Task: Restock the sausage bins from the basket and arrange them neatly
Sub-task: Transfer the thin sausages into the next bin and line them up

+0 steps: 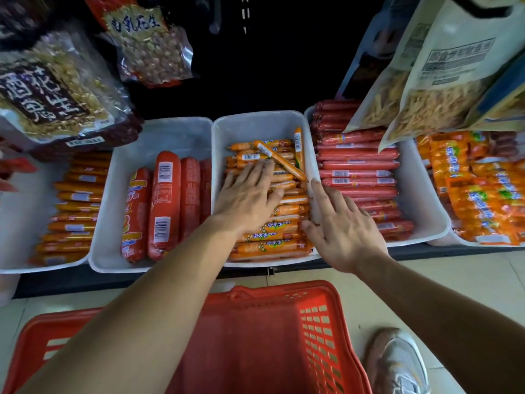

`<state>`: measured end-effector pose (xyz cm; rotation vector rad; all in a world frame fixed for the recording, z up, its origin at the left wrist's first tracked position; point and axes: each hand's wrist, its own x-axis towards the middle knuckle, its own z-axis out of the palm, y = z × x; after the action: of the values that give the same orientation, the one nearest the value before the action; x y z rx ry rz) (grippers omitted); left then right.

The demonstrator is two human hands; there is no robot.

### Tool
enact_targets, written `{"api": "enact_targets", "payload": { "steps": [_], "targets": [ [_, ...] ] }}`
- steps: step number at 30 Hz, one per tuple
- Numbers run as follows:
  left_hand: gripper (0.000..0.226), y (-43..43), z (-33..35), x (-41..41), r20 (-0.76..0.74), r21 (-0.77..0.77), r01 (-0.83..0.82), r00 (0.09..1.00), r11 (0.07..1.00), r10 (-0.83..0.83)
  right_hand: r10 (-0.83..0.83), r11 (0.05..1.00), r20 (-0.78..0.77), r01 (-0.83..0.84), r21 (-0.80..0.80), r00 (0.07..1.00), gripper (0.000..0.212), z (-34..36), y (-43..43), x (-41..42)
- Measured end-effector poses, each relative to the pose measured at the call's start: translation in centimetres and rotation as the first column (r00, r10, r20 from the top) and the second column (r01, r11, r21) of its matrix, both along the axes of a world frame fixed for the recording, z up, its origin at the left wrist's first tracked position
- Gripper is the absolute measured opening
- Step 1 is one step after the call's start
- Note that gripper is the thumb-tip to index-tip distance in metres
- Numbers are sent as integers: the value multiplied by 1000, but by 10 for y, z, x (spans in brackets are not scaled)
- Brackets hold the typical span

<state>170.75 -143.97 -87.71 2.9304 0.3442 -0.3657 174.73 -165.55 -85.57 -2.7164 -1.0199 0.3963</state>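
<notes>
A white middle bin [255, 123] holds several thin orange sausages [272, 243] lying crosswise in rows. One orange sausage [279, 159] lies diagonally on top, and another [298, 149] stands along the right wall. My left hand [247, 194] rests flat, fingers spread, on the sausages near the bin's left side. Spread at the bin's right wall is my right hand [341, 226], its thumb touching the sausage ends. Neither hand holds anything. A red plastic basket [284, 322] sits on the floor below; my arms hide part of its inside.
A bin [176, 132] to the left holds thick red sausages [164, 200]. Right of the middle bin, long red sausages [358, 166] are stacked. Orange sausages [76, 211] and orange packs [480, 189] fill the outer bins. Snack bags [443, 78] and peanut bags [56, 92] hang above. My shoe [397, 362] stands beside the basket.
</notes>
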Motion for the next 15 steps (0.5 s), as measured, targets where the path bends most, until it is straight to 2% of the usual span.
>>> {"api": "enact_targets", "payload": {
  "steps": [5, 6, 8, 10, 12, 15],
  "targets": [
    [70, 9, -1, 25, -89, -8, -5, 996, 1000, 5, 5, 1000, 9, -5, 13, 1000, 76, -4, -1, 2],
    [69, 12, 1, 32, -40, -6, -16, 999, 1000, 16, 4, 1000, 10, -4, 21, 1000, 76, -5, -1, 1],
    [62, 17, 5, 46, 161, 15, -25, 987, 1000, 22, 4, 1000, 19, -5, 30, 1000, 76, -6, -2, 1],
    [56, 17, 11, 63, 292, 50, 16, 956, 999, -30, 4, 999, 34, -5, 32, 999, 78, -7, -2, 1],
    [58, 9, 13, 83, 288, -58, -6, 957, 998, 22, 5, 999, 45, -7, 32, 999, 78, -8, -1, 1],
    [62, -10, 7, 104, 180, -312, -144, 962, 939, 207, 3, 999, 53, -6, 46, 999, 79, -8, -2, 1]
  ]
}}
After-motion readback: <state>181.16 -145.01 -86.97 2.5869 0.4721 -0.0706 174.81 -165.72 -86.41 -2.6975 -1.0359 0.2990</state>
